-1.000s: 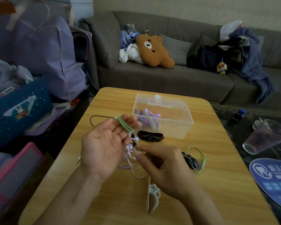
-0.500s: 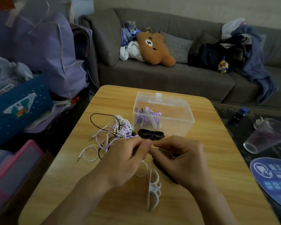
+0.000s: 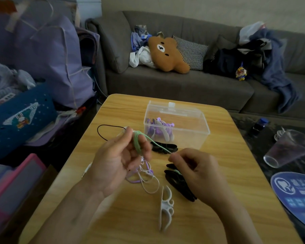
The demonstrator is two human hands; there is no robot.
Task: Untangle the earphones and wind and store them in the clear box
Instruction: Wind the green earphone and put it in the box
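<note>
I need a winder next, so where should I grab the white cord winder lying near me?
Pinch the white cord winder at its narrow waist from above with the right hand; it lies flat on the table, its prongs pointing toward and away from you.

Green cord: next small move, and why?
Probably one more turn around the left hand. The green cord is already looped over its fingers, and a taut strand runs to the right hand, which pinches it, so some length is unwound. The clear box comes later.
</note>
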